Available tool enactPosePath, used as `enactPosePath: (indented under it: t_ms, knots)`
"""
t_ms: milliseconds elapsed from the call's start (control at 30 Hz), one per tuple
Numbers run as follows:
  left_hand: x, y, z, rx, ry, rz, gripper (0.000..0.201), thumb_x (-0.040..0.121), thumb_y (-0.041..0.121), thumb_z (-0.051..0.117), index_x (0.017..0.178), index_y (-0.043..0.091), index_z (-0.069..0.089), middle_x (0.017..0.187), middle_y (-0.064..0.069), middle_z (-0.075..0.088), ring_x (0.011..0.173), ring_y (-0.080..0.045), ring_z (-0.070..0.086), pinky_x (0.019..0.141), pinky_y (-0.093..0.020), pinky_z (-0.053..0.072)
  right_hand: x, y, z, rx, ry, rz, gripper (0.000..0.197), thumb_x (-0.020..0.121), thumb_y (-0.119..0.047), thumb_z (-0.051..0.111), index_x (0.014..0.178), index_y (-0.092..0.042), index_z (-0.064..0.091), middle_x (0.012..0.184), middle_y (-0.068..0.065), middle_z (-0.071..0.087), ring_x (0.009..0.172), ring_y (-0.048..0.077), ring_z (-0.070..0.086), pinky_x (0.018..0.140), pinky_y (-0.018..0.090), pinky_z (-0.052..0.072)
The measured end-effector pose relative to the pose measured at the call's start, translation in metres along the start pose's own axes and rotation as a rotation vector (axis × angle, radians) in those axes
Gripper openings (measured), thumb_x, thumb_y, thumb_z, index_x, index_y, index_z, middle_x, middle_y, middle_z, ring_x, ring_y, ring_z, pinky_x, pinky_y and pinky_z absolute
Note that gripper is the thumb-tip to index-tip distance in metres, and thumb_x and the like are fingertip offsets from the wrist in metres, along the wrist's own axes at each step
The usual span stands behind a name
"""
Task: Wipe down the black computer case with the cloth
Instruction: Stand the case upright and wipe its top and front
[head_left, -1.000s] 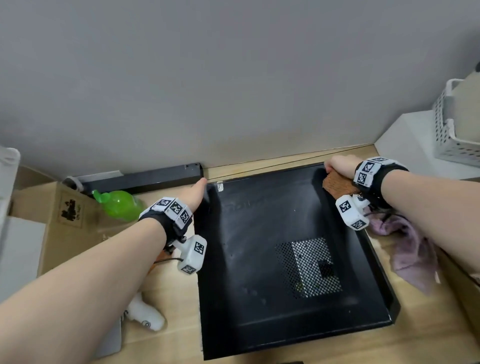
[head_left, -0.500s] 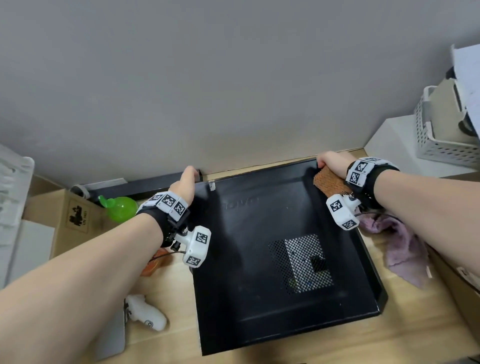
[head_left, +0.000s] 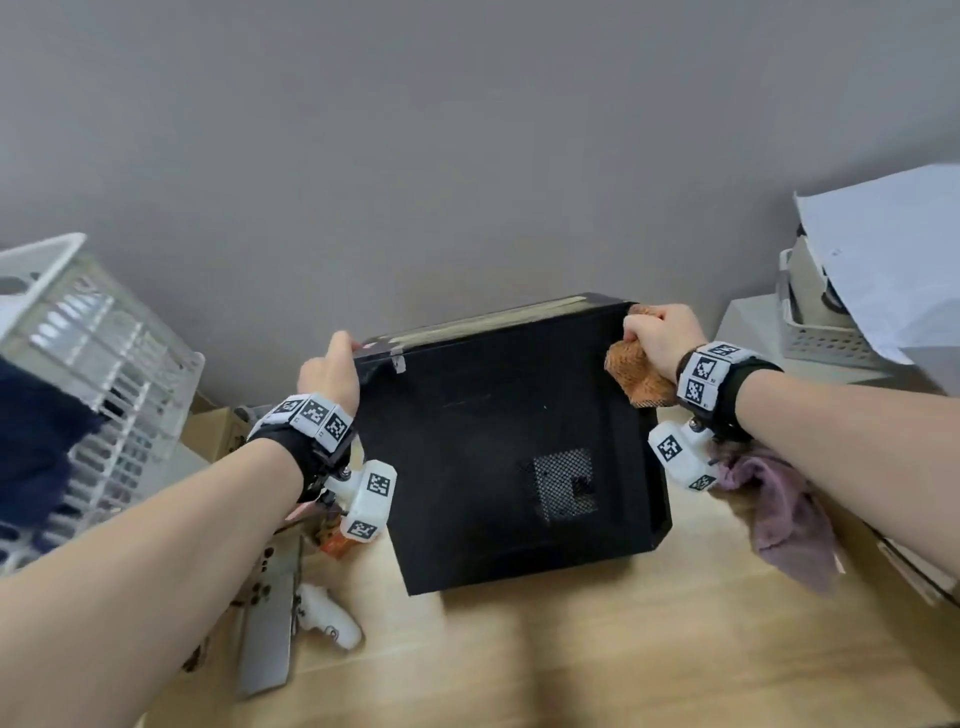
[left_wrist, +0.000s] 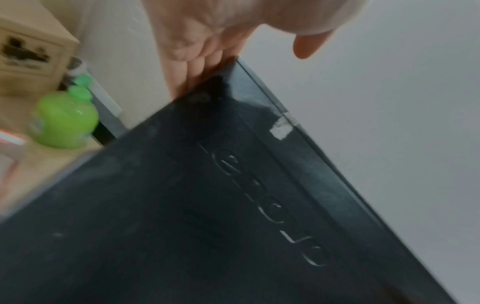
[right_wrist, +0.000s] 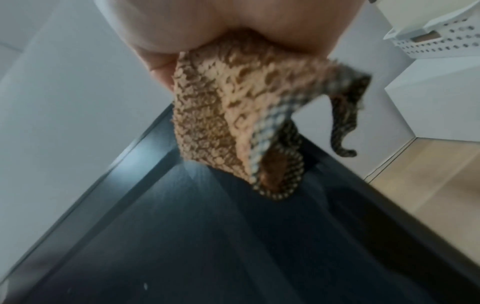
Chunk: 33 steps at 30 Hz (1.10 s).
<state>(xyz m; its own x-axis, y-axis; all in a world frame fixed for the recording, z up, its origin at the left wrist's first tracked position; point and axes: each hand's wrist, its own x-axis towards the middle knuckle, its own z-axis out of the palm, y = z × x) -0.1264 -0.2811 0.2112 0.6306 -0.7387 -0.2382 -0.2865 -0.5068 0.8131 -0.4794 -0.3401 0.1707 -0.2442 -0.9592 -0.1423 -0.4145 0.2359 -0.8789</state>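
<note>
The black computer case (head_left: 509, 457) is tilted up on its near edge on the wooden table, its broad side with a mesh vent facing me. My left hand (head_left: 332, 371) grips the case's far left corner (left_wrist: 223, 82), fingers curled over the edge. My right hand (head_left: 657, 338) grips the far right corner and holds an orange-brown textured cloth (head_left: 636, 376) bunched against the case (right_wrist: 182, 236). In the right wrist view the cloth (right_wrist: 228, 115) hangs from my palm over the case's edge.
A purple cloth (head_left: 779, 514) lies on the table (head_left: 571, 649) right of the case. A green bottle (left_wrist: 64, 121) and a cardboard box (left_wrist: 28, 51) stand to the left, with a white handheld device (head_left: 330, 621) nearer me. White baskets (head_left: 88, 364) flank both sides; the grey wall is close behind.
Both hands have lifted the case's far edge, so the case has swung from lying flat to standing steeply on its near edge. The cloth stays in my right hand.
</note>
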Motion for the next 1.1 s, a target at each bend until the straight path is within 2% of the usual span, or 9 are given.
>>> enactPosePath:
  t_ms: [167,300,367,433,500,567,733,967,1100]
  knots:
    - [-0.020,-0.031,-0.019,0.167,0.012,0.151,0.035,0.099,0.029,0.038,0.108,0.006,0.063,0.099,-0.025,0.055,0.087,-0.033,0.048,0.080,-0.037,0.042,-0.038,0.023,-0.013,0.067,-0.017,-0.084,0.025,0.072,-0.013,0.060,0.049,-0.015,0.051,0.052,-0.002,0.044,0.059,0.020,0.040,0.058,0.028,0.036]
    - [-0.042,-0.041,-0.030,0.141,0.014,0.160,0.034,0.100,0.025,0.040,0.120,0.007,0.060,0.117,-0.030,0.063,0.097,-0.042,0.060,0.091,-0.044,0.050,-0.066,0.035,-0.022,0.095,-0.020,-0.097,0.028,0.078,-0.011,0.059,0.051,-0.017,0.054,0.056,-0.008,0.048,0.061,0.020,0.043,0.058,0.027,0.036]
    - [-0.051,-0.048,-0.036,0.049,-0.043,0.120,0.048,0.088,0.042,0.039,0.117,0.011,0.062,0.118,-0.027,0.064,0.107,-0.044,0.062,0.095,-0.049,0.053,-0.078,0.042,-0.025,0.097,-0.028,-0.115,0.026,0.081,-0.012,0.058,0.056,-0.021,0.061,0.063,-0.007,0.054,0.066,0.021,0.047,0.061,0.027,0.036]
    - [-0.065,-0.054,-0.045,-0.120,-0.091,0.025,0.054,0.078,0.052,0.040,0.105,0.011,0.064,0.107,-0.021,0.067,0.098,-0.038,0.064,0.088,-0.049,0.055,-0.092,0.049,-0.029,0.109,-0.068,-0.114,0.017,0.088,-0.014,0.056,0.083,-0.018,0.072,0.091,-0.001,0.067,0.083,0.021,0.054,0.077,0.027,0.038]
    - [-0.075,-0.057,-0.053,-0.182,-0.154,-0.018,0.054,0.083,0.054,0.041,0.102,0.008,0.062,0.092,-0.017,0.066,0.086,-0.031,0.064,0.074,-0.041,0.054,-0.104,0.058,-0.033,0.092,-0.077,-0.121,0.030,0.092,-0.014,0.054,0.116,-0.015,0.071,0.118,-0.002,0.066,0.099,0.021,0.055,0.090,0.027,0.034]
    - [-0.082,-0.059,-0.058,-0.154,-0.198,-0.020,0.051,0.089,0.053,0.040,0.093,0.007,0.061,0.085,-0.016,0.065,0.085,-0.030,0.064,0.070,-0.037,0.051,-0.113,0.066,-0.035,0.101,-0.080,-0.136,0.039,0.092,-0.013,0.052,0.128,-0.020,0.066,0.123,-0.004,0.066,0.105,0.022,0.057,0.094,0.029,0.035]
    - [-0.094,-0.072,-0.068,-0.071,-0.231,0.027,0.041,0.091,0.048,0.042,0.077,0.015,0.061,0.092,-0.026,0.068,0.098,-0.041,0.065,0.095,-0.052,0.051,-0.129,0.080,-0.035,0.138,-0.103,-0.104,0.049,0.082,-0.021,0.050,0.129,-0.024,0.064,0.126,-0.003,0.067,0.107,0.023,0.060,0.104,0.040,0.043]
    - [-0.098,-0.086,-0.074,-0.088,-0.230,0.046,0.040,0.091,0.043,0.042,0.082,0.010,0.064,0.093,-0.021,0.071,0.099,-0.039,0.065,0.097,-0.053,0.051,-0.145,0.085,-0.031,0.192,-0.070,-0.118,0.039,0.088,-0.005,0.048,0.120,-0.014,0.067,0.105,-0.002,0.069,0.107,0.026,0.060,0.100,0.034,0.041]
    - [-0.099,-0.092,-0.075,-0.110,-0.245,0.022,0.047,0.090,0.041,0.043,0.073,0.003,0.063,0.076,-0.017,0.071,0.090,-0.037,0.067,0.096,-0.050,0.052,-0.155,0.092,-0.029,0.183,-0.023,-0.132,0.049,0.088,-0.001,0.048,0.133,-0.017,0.061,0.111,0.001,0.069,0.107,0.023,0.058,0.102,0.030,0.038]
